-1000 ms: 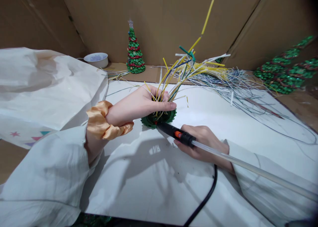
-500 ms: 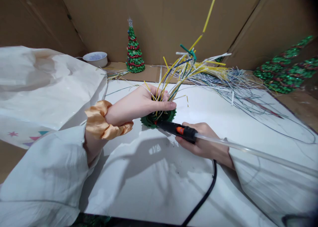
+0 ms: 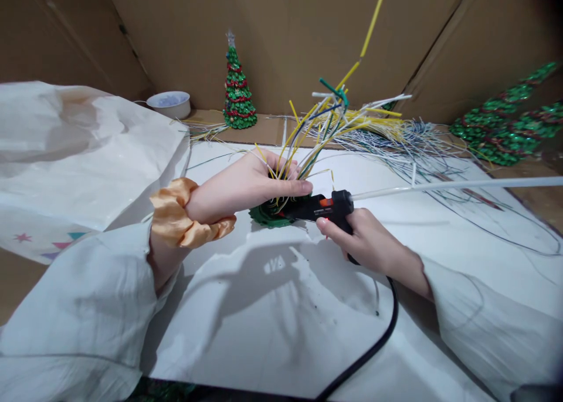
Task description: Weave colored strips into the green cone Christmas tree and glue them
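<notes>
My left hand (image 3: 268,182) is closed around a bundle of yellow, white, blue and green wires (image 3: 314,126) that rise out of a dark green scalloped piece (image 3: 264,217). The hand rests over that piece and hides much of it. In my right hand (image 3: 367,240) is a black hot glue gun (image 3: 332,208) with an orange switch. Its nozzle reaches in at the piece's near right rim, below my left thumb; the tip is partly hidden. A long clear glue stick (image 3: 461,185) sticks out of the gun's back, and a black cord (image 3: 369,355) hangs from the handle.
A small decorated Christmas tree (image 3: 240,91) stands at the back beside a white bowl (image 3: 169,104). Loose wires (image 3: 396,135) lie behind the white board (image 3: 246,331). More green trees (image 3: 505,123) lean at right. A white plastic sheet (image 3: 88,149) covers the left.
My right hand has turned the glue gun, so its glue stick now points level to the right instead of down. The nozzle stays within the green piece. My left hand holds still.
</notes>
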{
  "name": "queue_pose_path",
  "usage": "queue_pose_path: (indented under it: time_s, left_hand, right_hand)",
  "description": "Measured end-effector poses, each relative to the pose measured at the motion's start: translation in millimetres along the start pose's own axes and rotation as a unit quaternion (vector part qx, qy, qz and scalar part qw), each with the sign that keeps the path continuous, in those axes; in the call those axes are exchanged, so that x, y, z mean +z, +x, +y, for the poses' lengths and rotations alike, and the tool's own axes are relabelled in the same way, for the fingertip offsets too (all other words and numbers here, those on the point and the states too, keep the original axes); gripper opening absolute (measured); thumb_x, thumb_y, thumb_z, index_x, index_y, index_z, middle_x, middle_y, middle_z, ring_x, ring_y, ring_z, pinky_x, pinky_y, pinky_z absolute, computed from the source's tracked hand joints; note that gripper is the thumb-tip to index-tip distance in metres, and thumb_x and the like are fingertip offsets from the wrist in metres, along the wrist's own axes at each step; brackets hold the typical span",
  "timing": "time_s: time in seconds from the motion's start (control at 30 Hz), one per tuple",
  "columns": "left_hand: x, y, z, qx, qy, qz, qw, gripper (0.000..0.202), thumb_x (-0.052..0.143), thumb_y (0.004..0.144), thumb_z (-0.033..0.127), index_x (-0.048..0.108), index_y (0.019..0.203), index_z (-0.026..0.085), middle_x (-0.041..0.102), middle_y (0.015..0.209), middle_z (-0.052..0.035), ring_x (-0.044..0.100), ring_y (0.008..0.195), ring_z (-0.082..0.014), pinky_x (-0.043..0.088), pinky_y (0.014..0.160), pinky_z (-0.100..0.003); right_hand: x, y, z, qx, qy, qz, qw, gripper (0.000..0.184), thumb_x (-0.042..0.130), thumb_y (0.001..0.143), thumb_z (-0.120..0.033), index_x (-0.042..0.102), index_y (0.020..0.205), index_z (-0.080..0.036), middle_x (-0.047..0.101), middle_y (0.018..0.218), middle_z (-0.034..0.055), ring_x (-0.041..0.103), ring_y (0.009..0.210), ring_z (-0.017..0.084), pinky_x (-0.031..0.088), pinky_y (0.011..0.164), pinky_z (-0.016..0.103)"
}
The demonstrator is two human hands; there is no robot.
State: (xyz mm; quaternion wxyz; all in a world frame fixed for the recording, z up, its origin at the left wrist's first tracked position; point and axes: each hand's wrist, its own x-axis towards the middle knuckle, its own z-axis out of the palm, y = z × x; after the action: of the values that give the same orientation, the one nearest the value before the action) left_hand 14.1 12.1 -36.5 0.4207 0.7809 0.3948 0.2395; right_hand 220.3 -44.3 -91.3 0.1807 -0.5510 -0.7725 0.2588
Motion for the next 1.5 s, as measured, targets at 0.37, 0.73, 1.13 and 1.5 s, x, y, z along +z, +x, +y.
queue_pose_path:
  time_s: [0.37, 0.73, 1.13, 1.5]
  left_hand:
    - [-0.1, 1, -1, 0.002, -0.006, 0.009, 1.0, 0.021, 0.064, 0.067, 0.038, 0.064, 0.065, 0.017, 0.063, 0.07, -0.0009, 0.06, 0.08, -0.0195, 0.044, 0.07, -0.028]
    - [-0.6, 0, 0, -0.014, -0.012, -0.008, 1.0, 0.023, 0.063, 0.069, 0.042, 0.065, 0.07, 0.019, 0.064, 0.074, -0.0013, 0.06, 0.079, -0.019, 0.045, 0.068, -0.028]
    - [0.4, 0, 0, -0.004, -0.017, -0.015, 1.0, 0.026, 0.062, 0.069, 0.046, 0.066, 0.07, 0.02, 0.063, 0.071, -0.0017, 0.059, 0.073, -0.0183, 0.044, 0.068, -0.029]
    - [-0.1, 0, 0, -0.008, 0.009, -0.017, 1.0, 0.026, 0.063, 0.069, 0.045, 0.065, 0.073, 0.019, 0.063, 0.074, -0.0024, 0.058, 0.077, -0.0182, 0.044, 0.073, -0.029]
  right_hand:
    - [4, -4, -1, 0.013, 0.038, 0.005, 0.999, 0.042, 0.039, 0.086, -0.05, 0.052, 0.065, -0.016, 0.053, 0.052, 0.0006, 0.048, 0.048, 0.012, 0.034, 0.045, 0.023]
    - [-11, -43, 25, 0.104, 0.356, -0.015, 0.929, 0.041, 0.041, 0.085, -0.054, 0.052, 0.074, -0.016, 0.045, 0.048, -0.0028, 0.047, 0.041, 0.012, 0.036, 0.041, 0.024]
    - [-25, -47, 80, 0.063, 0.489, 0.03, 0.869, 0.027, 0.062, 0.073, -0.031, 0.045, 0.091, -0.021, 0.052, 0.084, 0.0048, 0.055, 0.082, 0.02, 0.047, 0.074, 0.038]
    - [-29, -40, 87, 0.082, 0.347, 0.129, 0.925, 0.039, 0.068, 0.071, -0.036, 0.051, 0.102, -0.021, 0.057, 0.108, 0.0087, 0.055, 0.099, 0.022, 0.043, 0.089, 0.039]
